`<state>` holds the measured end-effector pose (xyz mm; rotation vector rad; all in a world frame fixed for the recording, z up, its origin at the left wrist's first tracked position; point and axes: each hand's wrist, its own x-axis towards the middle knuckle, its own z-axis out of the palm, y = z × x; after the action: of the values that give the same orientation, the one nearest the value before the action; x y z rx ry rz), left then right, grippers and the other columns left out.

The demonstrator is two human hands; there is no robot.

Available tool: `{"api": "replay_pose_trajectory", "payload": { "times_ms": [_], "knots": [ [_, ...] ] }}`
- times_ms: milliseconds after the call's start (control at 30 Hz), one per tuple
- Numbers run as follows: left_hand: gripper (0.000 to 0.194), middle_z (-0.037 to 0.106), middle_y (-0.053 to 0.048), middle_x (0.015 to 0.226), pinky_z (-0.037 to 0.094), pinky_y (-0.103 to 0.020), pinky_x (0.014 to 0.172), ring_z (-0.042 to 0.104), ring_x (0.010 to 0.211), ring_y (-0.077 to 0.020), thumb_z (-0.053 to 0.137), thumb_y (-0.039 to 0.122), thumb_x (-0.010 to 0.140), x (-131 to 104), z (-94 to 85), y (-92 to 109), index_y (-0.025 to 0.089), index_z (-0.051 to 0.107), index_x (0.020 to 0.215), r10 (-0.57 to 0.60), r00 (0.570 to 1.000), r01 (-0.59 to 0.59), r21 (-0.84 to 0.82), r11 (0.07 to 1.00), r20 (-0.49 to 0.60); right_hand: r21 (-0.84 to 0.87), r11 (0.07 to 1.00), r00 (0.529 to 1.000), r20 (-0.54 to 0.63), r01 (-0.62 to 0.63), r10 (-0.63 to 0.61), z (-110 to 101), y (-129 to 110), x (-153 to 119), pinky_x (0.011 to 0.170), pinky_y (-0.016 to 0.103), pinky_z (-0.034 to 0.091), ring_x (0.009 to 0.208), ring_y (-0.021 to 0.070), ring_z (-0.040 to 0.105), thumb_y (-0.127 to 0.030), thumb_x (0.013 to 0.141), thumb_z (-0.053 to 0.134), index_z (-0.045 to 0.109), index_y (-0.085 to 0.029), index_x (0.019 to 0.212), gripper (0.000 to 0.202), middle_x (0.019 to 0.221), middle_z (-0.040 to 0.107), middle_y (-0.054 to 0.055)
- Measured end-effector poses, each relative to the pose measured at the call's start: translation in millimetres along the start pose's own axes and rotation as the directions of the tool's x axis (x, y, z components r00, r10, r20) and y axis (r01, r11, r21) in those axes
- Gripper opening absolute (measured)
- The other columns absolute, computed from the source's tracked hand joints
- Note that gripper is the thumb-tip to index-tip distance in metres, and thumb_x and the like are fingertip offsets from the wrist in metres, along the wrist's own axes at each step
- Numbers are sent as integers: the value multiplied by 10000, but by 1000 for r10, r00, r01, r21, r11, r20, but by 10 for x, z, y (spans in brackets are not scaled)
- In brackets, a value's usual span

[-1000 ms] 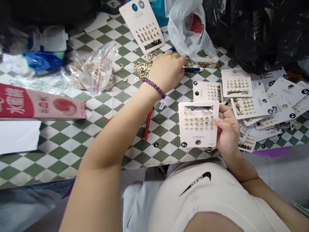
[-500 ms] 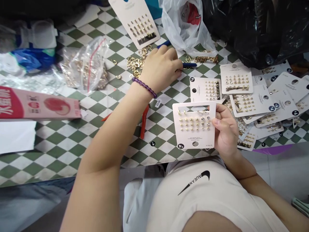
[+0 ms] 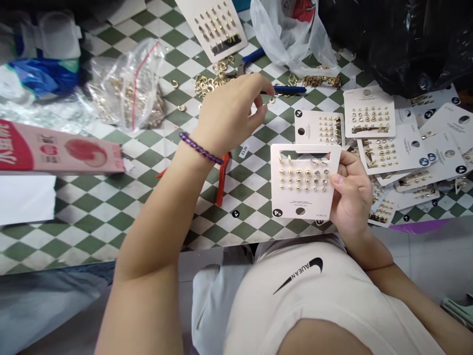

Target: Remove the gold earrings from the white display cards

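My right hand (image 3: 351, 190) grips the right edge of a white earring card (image 3: 286, 198), thumb in front. Rows of gold and clear-stone studs run across the card, with small earrings beside its rectangular cut-out. My left hand (image 3: 231, 113), with a purple bead bracelet (image 3: 201, 148) at the wrist, hovers palm down by the loose gold hoops (image 3: 207, 85). Its thumb and forefinger are apart, and I see nothing held between them. A small gold hoop (image 3: 272, 99) shows just beyond the fingertips. Blue-handled pliers (image 3: 291, 90) lie behind this hand, partly covered.
Many earring cards (image 3: 414, 143) are piled at the right. Another card (image 3: 214, 29) lies at the back. Red-handled pliers (image 3: 221, 182) lie under my left wrist. A bag of metal pieces (image 3: 127, 88), a pink box (image 3: 62, 150), a white plastic bag (image 3: 295, 39) and a black bag (image 3: 384, 44) surround the work area.
My left hand has drawn back leftward from the blue-handled pliers, and its thumb and forefinger have parted. My right hand still holds the card. The view has shifted slightly.
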<state>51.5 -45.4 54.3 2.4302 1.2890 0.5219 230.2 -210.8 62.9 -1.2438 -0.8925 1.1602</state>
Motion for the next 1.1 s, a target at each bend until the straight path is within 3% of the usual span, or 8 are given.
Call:
{"api": "replay_pose_trajectory", "payload": {
  "times_ms": [100,233,333,433,533,700,900,1100],
  "knots": [
    [57,587,-7,793,415,-290,589,462,622,-99,607,241,860,-248,-56,4,203,614,902,150,983,-171,-218,961,-110,18,1000,999,32,18,-18,-5,16,-3,459,247,414,539,121,453,-390,810,575,554,-282,1039,254,649,452,-9],
    [89,604,-13,768,394,-245,481,446,567,-68,557,240,896,-469,-142,150,192,625,868,143,949,-247,-376,893,-282,-16,999,999,34,35,-34,-5,32,-5,463,250,422,534,120,452,-422,827,570,541,-294,1061,267,646,432,-14],
    [72,614,-4,746,399,-212,455,473,557,-54,566,207,879,-545,-201,280,194,636,883,116,958,-243,-525,816,-263,-43,996,997,0,73,-73,-4,47,-8,488,254,444,582,130,485,-435,826,576,535,-298,1077,289,686,453,-3],
    [132,667,-15,870,478,-214,522,590,688,-84,579,202,860,-596,-243,382,227,641,974,85,979,-188,-646,740,-187,-47,993,994,-8,109,-109,-5,68,-7,510,259,456,606,132,489,-427,826,578,530,-292,1092,302,712,456,1],
    [141,691,-16,891,507,-228,548,626,708,-98,581,179,858,-636,-260,464,243,648,964,132,963,-243,-544,803,-236,-52,990,992,-6,129,-129,-5,85,-5,508,253,444,576,119,453,-406,825,587,538,-285,1086,292,686,426,-7],
    [65,692,-16,790,480,-196,521,579,622,-69,594,138,860,-661,-227,553,181,640,877,339,882,-433,-280,857,-327,-108,982,987,-20,156,-159,16,101,-19,474,250,398,524,112,390,-414,835,575,536,-279,1099,299,651,408,-17],
    [71,684,7,715,459,-238,479,548,530,-88,629,246,844,-688,-169,582,209,666,795,210,940,-280,-253,926,-269,-233,930,955,-17,284,-296,34,128,-79,507,270,432,591,128,504,-393,876,552,513,-285,1125,273,782,553,4],
    [99,685,18,695,446,-235,474,547,515,-89,611,272,862,-712,-135,626,244,693,815,182,944,-253,-245,936,-277,-221,896,923,89,384,-374,29,170,-115,680,301,534,805,137,630,-303,908,518,461,-284,1200,299,1061,617,35]
  ]
}}
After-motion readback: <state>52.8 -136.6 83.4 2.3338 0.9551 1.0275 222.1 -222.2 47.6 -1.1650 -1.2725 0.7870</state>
